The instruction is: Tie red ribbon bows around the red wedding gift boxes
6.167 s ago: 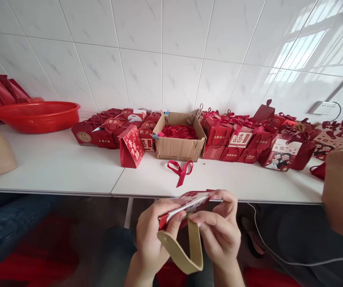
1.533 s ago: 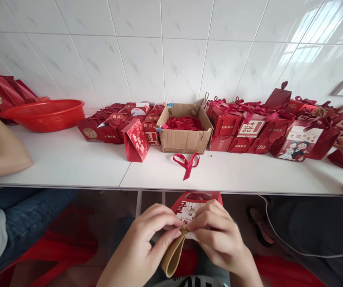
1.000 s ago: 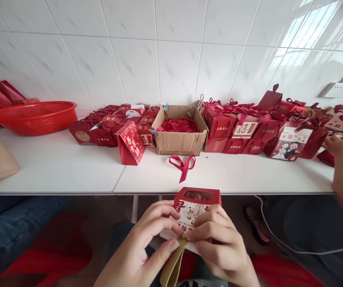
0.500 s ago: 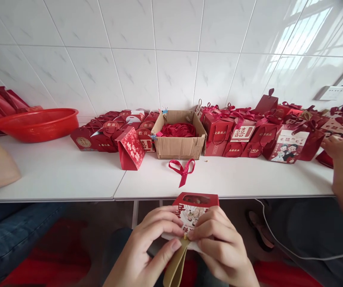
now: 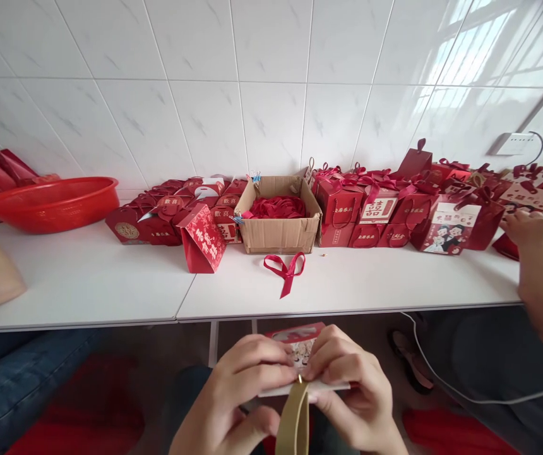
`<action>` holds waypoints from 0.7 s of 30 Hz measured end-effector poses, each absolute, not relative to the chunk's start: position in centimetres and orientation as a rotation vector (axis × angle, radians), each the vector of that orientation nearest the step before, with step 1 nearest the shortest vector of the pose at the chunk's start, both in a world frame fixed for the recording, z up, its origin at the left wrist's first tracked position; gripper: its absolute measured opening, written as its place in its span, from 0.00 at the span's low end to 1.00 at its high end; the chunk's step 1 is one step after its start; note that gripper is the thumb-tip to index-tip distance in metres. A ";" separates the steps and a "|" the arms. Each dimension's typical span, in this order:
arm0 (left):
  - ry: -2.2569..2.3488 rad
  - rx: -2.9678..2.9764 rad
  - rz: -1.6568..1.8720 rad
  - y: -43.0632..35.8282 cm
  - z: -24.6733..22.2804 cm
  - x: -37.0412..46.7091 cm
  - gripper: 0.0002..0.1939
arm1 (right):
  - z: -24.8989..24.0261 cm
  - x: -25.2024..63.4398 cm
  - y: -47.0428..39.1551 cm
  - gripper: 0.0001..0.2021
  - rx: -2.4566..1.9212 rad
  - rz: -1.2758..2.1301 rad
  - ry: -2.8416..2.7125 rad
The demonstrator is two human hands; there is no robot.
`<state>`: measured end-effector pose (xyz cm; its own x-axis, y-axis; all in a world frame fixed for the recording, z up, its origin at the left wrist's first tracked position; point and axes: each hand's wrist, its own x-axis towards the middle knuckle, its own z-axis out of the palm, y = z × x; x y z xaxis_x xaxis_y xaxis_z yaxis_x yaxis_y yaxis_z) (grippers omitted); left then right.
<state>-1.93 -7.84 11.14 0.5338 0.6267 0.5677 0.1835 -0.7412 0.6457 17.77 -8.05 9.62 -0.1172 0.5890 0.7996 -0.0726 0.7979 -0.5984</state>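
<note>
Strap (image 5: 290,417) olive-gold; held box (image 5: 301,352) red/wht, cartoon figs; tiles (image 5: 271,38) wht, gry-veined.

Both hands (image 5: 238,385) on a red-and-white box (image 5: 302,354), olive strap (image 5: 292,420) at its edge, ribbon loop (image 5: 288,276) on white table (image 5: 361,284)

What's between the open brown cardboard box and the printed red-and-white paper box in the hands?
Head view: a looped crimson fabric ribbon on the white tabletop.

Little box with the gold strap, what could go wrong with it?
The tiny metal fastener at the top of the gold strap might slip out; how firmly it sits doesn't show. The little box is off the table, so it could fall if the right hand loosens. The left hand's fingers pressing it might dent it.
</note>
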 end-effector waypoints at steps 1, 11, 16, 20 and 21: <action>0.664 2.282 1.120 -7.8 10.9 -1.9 0.16 | 9.5 17.7 -8.1 0.09 -0.443 0.655 -1.555; 0.669 2.275 1.258 -7.7 11.3 -1.4 0.16 | 10.2 17.7 -8.4 0.14 -0.491 0.906 -1.526; 0.685 2.318 1.271 -7.8 11.7 -1.3 0.12 | 10.2 17.6 -8.4 0.15 -0.453 0.910 -1.491; 0.685 2.295 1.257 -7.8 11.6 -1.3 0.12 | 10.1 17.4 -8.3 0.16 -0.426 0.933 -1.444; 0.684 2.287 1.252 -7.8 11.6 -1.2 0.12 | 10.1 17.4 -8.3 0.16 -0.424 0.931 -1.440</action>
